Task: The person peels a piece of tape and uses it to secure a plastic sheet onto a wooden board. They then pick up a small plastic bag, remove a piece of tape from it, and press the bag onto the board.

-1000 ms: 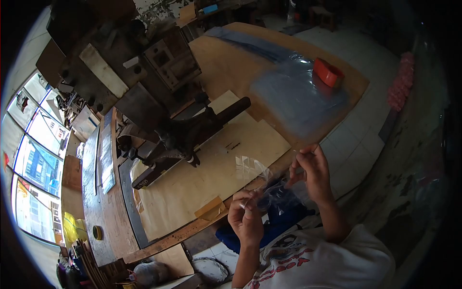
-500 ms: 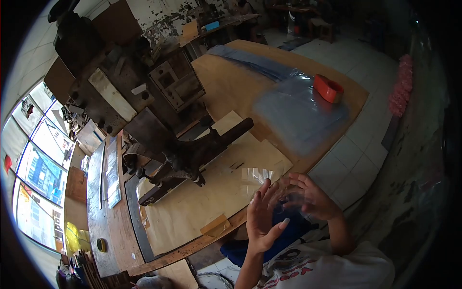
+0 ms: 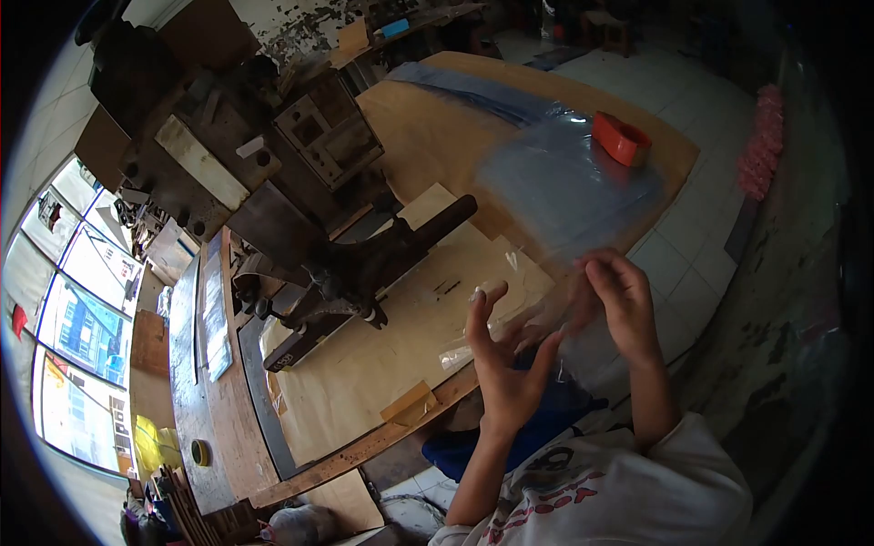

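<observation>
My left hand (image 3: 505, 378) is raised over the front edge of the worktable, thumb and forefinger spread wide apart, the other fingers smeared by motion. To its right, my right hand (image 3: 624, 300) is bent with its fingertips drawn together; they are blurred. Thin clear plastic film (image 3: 455, 356) glints beside and behind my left hand, over the pale board (image 3: 364, 400). The film seems to reach toward my right fingertips, but its edges are hard to make out. The dark metal press (image 3: 337, 264) stands beyond the hands, its bar lying across the board.
A stack of clear plastic sheets (image 3: 564, 191) lies on the brown tabletop (image 3: 419, 136), with an orange-red roll (image 3: 621, 140) on it. Brown tape (image 3: 409, 403) sits at the board's front edge. A tape roll (image 3: 200, 452) rests at left. Blue cloth (image 3: 519, 441) hangs below my hands.
My right hand has risen and moved away from the left, its fingertips drawing together. My left hand has opened wider between thumb and forefinger. The film's glints have shifted.
</observation>
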A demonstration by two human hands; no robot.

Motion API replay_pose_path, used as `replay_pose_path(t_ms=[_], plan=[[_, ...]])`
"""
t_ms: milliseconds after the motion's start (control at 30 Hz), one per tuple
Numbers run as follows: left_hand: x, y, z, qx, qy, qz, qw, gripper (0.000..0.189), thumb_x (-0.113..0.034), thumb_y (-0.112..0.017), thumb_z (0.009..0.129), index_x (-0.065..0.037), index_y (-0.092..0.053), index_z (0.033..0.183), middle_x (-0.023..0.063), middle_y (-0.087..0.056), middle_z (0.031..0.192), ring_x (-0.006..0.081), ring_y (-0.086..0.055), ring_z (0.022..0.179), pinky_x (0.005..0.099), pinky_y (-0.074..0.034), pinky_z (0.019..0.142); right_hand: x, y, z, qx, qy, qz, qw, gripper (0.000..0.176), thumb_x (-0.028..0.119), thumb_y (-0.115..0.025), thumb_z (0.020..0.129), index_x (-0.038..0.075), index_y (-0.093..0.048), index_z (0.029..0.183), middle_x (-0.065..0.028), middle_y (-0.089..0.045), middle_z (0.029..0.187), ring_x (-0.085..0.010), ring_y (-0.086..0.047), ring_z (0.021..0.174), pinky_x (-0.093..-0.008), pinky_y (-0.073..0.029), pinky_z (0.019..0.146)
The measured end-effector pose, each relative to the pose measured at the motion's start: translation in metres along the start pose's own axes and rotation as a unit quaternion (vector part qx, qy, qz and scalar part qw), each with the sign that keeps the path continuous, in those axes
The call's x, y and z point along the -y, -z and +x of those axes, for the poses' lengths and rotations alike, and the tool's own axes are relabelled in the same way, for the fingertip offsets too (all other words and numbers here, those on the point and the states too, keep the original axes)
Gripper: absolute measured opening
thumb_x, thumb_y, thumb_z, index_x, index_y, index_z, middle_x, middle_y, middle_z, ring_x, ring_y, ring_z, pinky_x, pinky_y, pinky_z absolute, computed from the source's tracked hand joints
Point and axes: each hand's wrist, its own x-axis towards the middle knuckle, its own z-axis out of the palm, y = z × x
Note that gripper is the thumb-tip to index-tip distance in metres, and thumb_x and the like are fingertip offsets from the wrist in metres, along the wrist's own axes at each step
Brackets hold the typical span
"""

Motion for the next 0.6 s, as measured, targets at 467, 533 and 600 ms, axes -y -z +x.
replay_pose_path(t_ms=[467, 533, 600], plan=[[0.005, 0.012, -0.03, -0.092, -0.049, 0.12, 0.987, 0.064, 0.001, -0.081, 0.082, 0.0, -0.044, 0.133, 0.0155, -0.06, 0.12, 0.0171, -0.068, 0.092, 0.0274, -0.055, 0.079, 0.015, -0.014, 0.013, -0.064, 0.106, -0.047, 0.991, 0.023, 0.02, -0.056, 0.105, -0.001, -0.061, 0.109, -0.007, -0.063, 0.077, -0.0097, -0.059, 0.047, -0.0233, -0.046, 0.041], [-0.002, 0.015, -0.024, 0.004, 0.069, 0.158, 0.985, 0.051, -0.007, -0.081, 0.085, 0.002, -0.054, 0.127, 0.0082, -0.068, 0.099, 0.0127, -0.066, 0.089, 0.025, -0.051, 0.083, 0.02, -0.021, 0.018, -0.038, 0.109, -0.025, 0.993, 0.024, 0.021, -0.055, 0.106, -0.001, -0.06, 0.112, -0.0078, -0.064, 0.079, -0.011, -0.062, 0.05, -0.0245, -0.049, 0.042], [0.0, 0.017, -0.019, 0.002, 0.173, 0.041, 0.984, 0.049, -0.008, -0.08, 0.086, 0.003, -0.056, 0.128, 0.0075, -0.067, 0.1, 0.0132, -0.066, 0.087, 0.0252, -0.05, 0.083, 0.026, -0.028, 0.025, -0.013, 0.093, -0.017, 0.995, 0.026, 0.022, -0.054, 0.106, -0.002, -0.059, 0.115, -0.0091, -0.066, 0.083, -0.013, -0.066, 0.054, -0.0262, -0.053, 0.045]])
